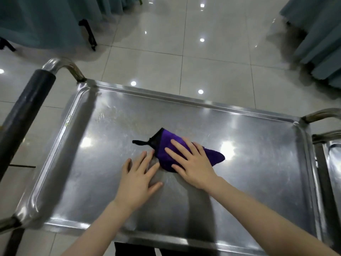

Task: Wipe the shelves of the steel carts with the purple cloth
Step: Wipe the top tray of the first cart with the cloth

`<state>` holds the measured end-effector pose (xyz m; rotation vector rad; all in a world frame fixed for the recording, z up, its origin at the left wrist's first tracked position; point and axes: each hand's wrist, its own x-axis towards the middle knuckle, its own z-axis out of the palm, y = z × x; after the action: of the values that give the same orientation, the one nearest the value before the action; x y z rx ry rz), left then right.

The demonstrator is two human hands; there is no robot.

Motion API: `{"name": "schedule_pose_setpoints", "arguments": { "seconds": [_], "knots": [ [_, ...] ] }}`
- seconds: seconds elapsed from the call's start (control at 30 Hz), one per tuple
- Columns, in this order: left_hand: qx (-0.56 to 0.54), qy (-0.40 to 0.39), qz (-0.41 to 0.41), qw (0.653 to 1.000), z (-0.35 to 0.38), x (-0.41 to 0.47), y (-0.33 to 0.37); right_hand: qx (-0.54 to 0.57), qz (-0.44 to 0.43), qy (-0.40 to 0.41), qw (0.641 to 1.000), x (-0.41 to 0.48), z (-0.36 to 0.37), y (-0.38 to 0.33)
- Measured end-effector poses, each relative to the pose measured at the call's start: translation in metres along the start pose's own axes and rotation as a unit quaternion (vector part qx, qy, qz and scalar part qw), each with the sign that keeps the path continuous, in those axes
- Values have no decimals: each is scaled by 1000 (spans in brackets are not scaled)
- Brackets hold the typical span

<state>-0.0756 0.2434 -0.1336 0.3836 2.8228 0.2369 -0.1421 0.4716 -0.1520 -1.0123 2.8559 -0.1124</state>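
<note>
A purple cloth (166,153) with a black edge and loop lies bunched near the middle of the steel cart's top shelf (249,145). My right hand (191,161) presses flat on the cloth with straight, spread fingers. My left hand (140,174) rests flat on the bare steel just left of the cloth, its fingertips close to the cloth's edge. The shelf has a raised rim and reflects ceiling lights.
A black-gripped push handle (24,111) rises at the cart's left end. A second steel cart (334,156) abuts on the right. Tables draped in teal cloth stand at the back left (46,21) and back right (321,39) on a glossy tiled floor.
</note>
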Motion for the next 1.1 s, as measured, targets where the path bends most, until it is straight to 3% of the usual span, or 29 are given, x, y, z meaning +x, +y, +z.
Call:
{"name": "schedule_pose_setpoints", "arguments": {
  "seconds": [0.1, 0.3, 0.43, 0.57, 0.67, 0.8, 0.9, 1.1],
  "knots": [
    [-31, 13, 5, 999, -9, -3, -20, -6, 24, -18, 1000, 52, -11, 17],
    [-51, 54, -77, 994, -24, -18, -92, 5, 188, -2, 982, 154, -20, 25],
    [-39, 22, -92, 995, -30, -22, -119, -4, 77, 35, 996, 100, -11, -23],
    [-44, 15, -87, 995, -31, -26, -122, -1, -12, 5, 1000, 57, 2, -68],
    [-39, 22, -70, 996, -30, -27, -122, 1, 12, -13, 1000, 101, -10, -51],
    [-42, 28, -66, 997, -27, -24, -124, 7, 138, -45, 989, 189, -19, -28],
    [-64, 26, -62, 996, -30, -24, -128, 5, 168, -25, 986, 198, -17, -42],
    [-140, 21, -47, 989, -33, -30, -141, -10, -22, -31, 999, 106, 1, -107]
  ]
}}
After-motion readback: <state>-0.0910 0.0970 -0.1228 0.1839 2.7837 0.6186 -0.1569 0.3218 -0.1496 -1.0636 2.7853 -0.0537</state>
